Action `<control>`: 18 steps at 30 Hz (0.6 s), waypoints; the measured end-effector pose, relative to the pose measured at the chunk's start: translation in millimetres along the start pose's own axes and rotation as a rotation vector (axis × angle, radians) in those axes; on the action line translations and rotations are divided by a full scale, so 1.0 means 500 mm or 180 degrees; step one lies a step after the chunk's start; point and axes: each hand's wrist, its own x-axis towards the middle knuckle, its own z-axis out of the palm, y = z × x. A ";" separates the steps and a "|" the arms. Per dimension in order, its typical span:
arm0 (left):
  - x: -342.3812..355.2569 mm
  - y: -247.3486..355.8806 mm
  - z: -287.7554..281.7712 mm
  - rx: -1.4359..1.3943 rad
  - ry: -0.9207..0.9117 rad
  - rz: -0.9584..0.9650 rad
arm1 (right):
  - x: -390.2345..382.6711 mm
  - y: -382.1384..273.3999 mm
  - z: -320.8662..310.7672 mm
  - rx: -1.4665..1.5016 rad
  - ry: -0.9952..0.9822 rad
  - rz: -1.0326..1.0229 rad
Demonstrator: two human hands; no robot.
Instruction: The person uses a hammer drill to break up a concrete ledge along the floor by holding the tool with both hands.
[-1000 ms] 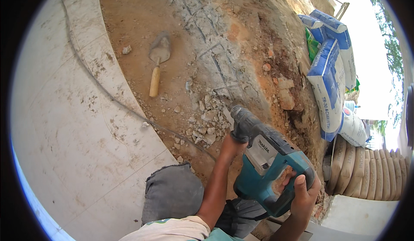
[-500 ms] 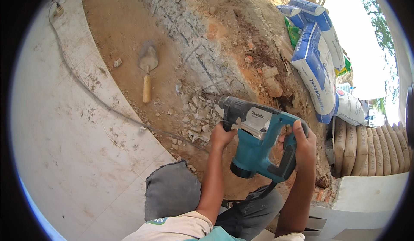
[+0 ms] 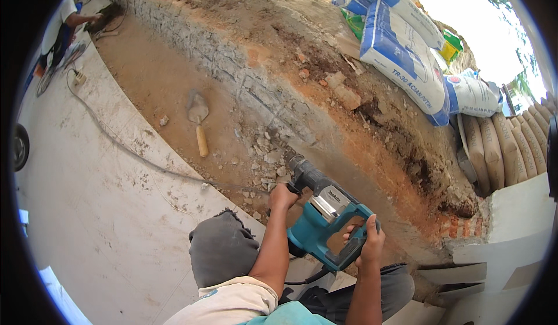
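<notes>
A teal and black demolition hammer [image 3: 318, 225] is in both my hands, angled toward the upper left. My left hand [image 3: 283, 196] is closed round its black side handle behind the nose. My right hand [image 3: 366, 241] grips the rear D-handle. The nose is over broken grey rubble [image 3: 267, 161] beside a chipped concrete strip [image 3: 264, 101] marked with grooves; the bit's tip is hard to make out. A trowel with a wooden handle [image 3: 201, 141] lies on the dirt to the left.
A co-worker [image 3: 58, 31] is at the upper left. A cable [image 3: 116, 142] crosses the white tiles [image 3: 99, 220]. Blue-white bags [image 3: 395, 58] lie on the earth slope, brown paper sacks [image 3: 503, 151] at right. My grey trousered knee [image 3: 221, 249] is left of the tool.
My view has swung up along the trench, bringing the co-worker into sight. The bags sit higher in the picture. The hammer, still in both hands, appears lower and further left, nose tilted up.
</notes>
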 end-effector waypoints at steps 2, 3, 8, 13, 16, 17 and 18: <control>-0.024 -0.006 0.008 0.0130 -0.0011 -0.0100 | -0.010 0.015 -0.027 0.0118 0.0157 0.0046; -0.035 -0.003 0.013 0.0176 -0.0020 -0.0138 | -0.015 0.023 -0.042 0.0161 0.0233 0.0062; -0.090 0.024 0.025 0.0303 -0.0129 0.0025 | -0.063 0.037 -0.088 0.0330 0.0498 -0.0077; -0.115 0.056 0.047 -0.0071 -0.0089 0.0590 | -0.111 0.012 -0.099 0.0127 0.0533 -0.0613; -0.124 0.060 0.062 -0.0588 -0.0053 0.0731 | -0.137 0.002 -0.094 -0.0161 0.0421 -0.1034; -0.127 0.060 0.065 -0.0634 -0.0089 0.0739 | -0.151 -0.003 -0.090 -0.0245 0.0394 -0.1073; -0.131 0.058 0.065 -0.0683 -0.0116 0.0728 | -0.167 -0.010 -0.079 -0.0333 0.0352 -0.1099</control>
